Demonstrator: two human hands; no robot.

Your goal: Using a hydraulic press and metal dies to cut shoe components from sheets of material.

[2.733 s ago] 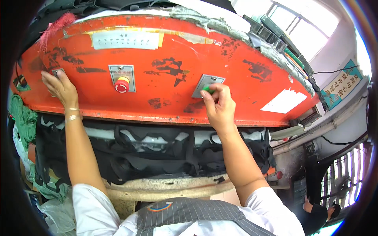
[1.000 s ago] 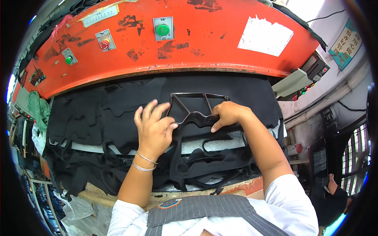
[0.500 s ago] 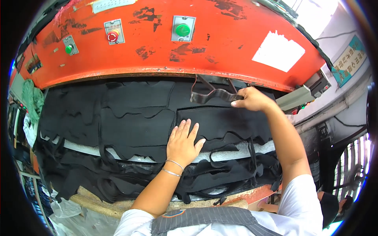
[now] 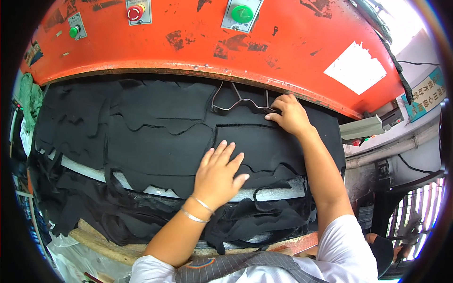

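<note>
Under the red press [image 4: 198, 45], the left hand [image 4: 218, 172] lies flat on black fabric [image 4: 155, 146] while the right hand [image 4: 289, 113] grips a metal die [image 4: 233, 106], risking crushed fingers should the press close.

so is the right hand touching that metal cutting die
Touching: the head view shows the right hand with fingertips on the metal cutting die atop the black fabric.

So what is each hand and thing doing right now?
Left hand: flat on the black fabric, fingers spread.
Right hand: gripping the metal cutting frame.
Metal cutting frame: lying on the fabric under the orange press.
Black fabric: layered, cut with holes.
Green button: untouched.
Red button: untouched.
</note>
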